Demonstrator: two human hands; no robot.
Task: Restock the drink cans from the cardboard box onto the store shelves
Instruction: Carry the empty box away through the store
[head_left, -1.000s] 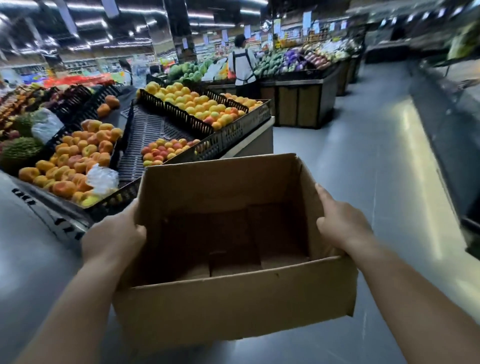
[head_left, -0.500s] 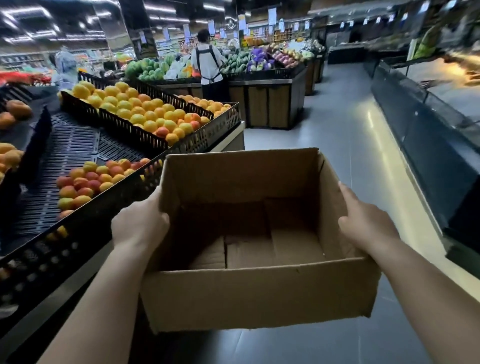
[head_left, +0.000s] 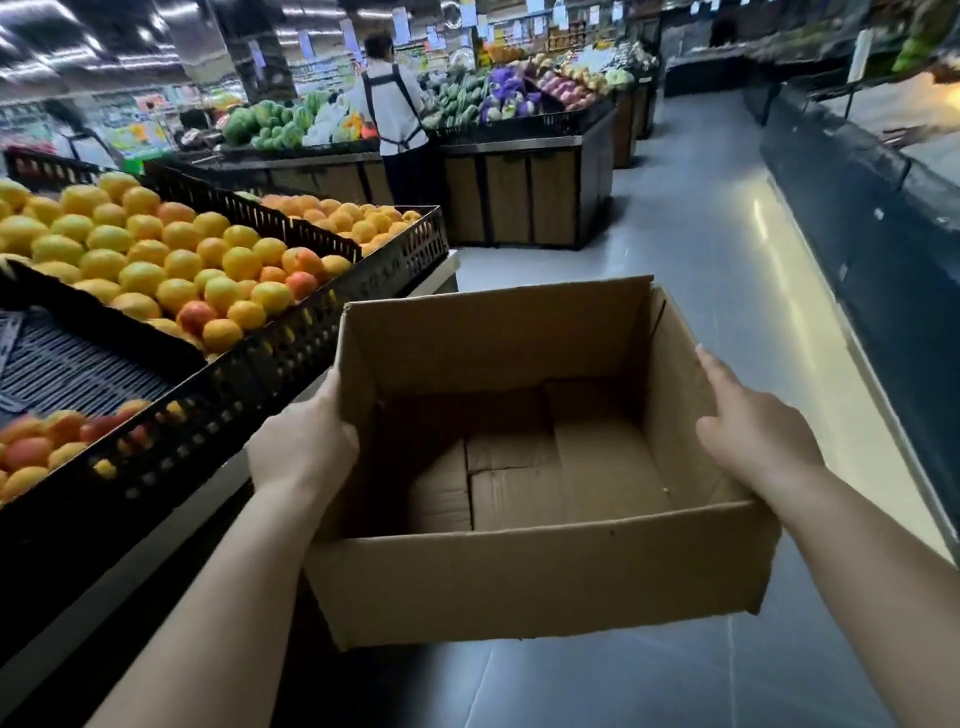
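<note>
Black plastic crates (head_left: 291, 364) fill the left side, sloping up and away. They hold heaped yellow and orange citrus (head_left: 171, 260), with blurred red-orange fruit (head_left: 31, 452) in the nearest compartment. The crates' front rim runs diagonally, just beside the left forearm and close to the box's left wall. The left hand (head_left: 301, 447) is pressed to the outside of that wall, its grip clamped on the cardboard, with the fingers hidden behind it. The cardboard box (head_left: 519, 582) is held at centre, in the air above the floor, between both hands. Its top is open and its inside shows only folded bottom flaps. Beyond its far wall a wood-panelled produce stand (head_left: 519, 192) carries green melons and purple-wrapped produce. A person in an apron (head_left: 392, 114) stands at that stand, back turned, well apart from the box. To the right of the stand, grey glossy floor (head_left: 701, 249) forms a wide aisle running straight ahead into the distance. The right hand (head_left: 748, 431) holds the box's right wall, its fingers lying along the outside near the rim and its grip closed on the cardboard. On the far right, a long dark cabinet (head_left: 857, 234) borders the aisle, with a bright strip of reflected light on the floor at its base.
</note>
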